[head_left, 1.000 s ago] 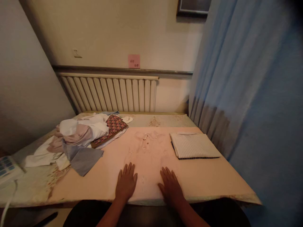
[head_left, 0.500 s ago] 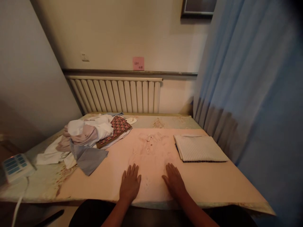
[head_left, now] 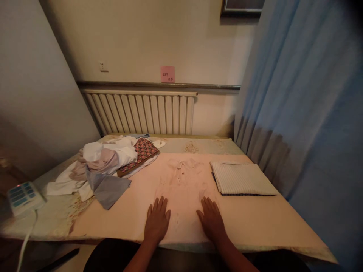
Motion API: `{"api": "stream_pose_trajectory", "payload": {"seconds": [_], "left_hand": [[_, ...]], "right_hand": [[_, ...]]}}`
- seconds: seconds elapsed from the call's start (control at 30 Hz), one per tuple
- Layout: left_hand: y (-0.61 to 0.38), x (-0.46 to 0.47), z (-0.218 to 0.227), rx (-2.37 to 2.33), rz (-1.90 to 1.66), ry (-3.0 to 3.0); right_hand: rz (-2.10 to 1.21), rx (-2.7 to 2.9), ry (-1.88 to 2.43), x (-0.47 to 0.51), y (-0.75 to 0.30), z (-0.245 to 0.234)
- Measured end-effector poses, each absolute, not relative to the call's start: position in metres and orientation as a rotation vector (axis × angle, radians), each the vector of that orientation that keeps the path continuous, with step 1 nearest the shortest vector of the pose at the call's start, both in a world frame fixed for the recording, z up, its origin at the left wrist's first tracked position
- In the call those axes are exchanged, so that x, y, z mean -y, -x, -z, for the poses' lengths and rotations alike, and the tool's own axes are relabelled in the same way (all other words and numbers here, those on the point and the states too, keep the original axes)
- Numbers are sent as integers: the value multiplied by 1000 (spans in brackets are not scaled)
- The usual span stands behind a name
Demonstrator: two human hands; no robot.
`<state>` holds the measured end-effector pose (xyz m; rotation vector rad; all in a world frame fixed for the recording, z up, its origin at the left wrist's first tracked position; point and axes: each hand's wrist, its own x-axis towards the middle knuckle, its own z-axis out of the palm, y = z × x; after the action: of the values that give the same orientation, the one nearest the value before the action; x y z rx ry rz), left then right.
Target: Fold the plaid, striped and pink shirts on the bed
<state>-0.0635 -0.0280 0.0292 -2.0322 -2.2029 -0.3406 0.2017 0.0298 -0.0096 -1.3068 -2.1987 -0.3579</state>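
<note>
My left hand [head_left: 157,221] lies flat, palm down, with its fingers stretched out, near the front edge of the table. Across from it, my right hand [head_left: 212,219] rests the same way, fingers extended and thumb apart. Both touch the pink cloth surface, and neither grips anything. Between and beyond them a pale pink piece of fabric [head_left: 181,200] seems to lie spread out. Creases and small dark spots [head_left: 181,168] show at its far end; its outline blends into the pink cover [head_left: 249,219], so I cannot tell its exact shape.
Left is a heap of crumpled clothes [head_left: 98,160] with a grey cloth [head_left: 110,190] and a red patterned cloth [head_left: 141,153]. A striped folded cloth [head_left: 241,177] lies right. A white power strip [head_left: 25,198] sits far left; a blue curtain [head_left: 317,132] hangs right, a radiator [head_left: 141,113] behind.
The whole view has shifted slightly, so things appear a little further right. Both hands stay flat on the cloth in nearly the same place.
</note>
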Motion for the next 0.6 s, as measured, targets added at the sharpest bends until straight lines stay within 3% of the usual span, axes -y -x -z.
{"api": "stream_pose_trajectory", "payload": {"seconds": [0.6], "left_hand": [[63,28,-28,2194,356,2018]], "right_hand": [[322,2167,1303,-28,-202,6]]}}
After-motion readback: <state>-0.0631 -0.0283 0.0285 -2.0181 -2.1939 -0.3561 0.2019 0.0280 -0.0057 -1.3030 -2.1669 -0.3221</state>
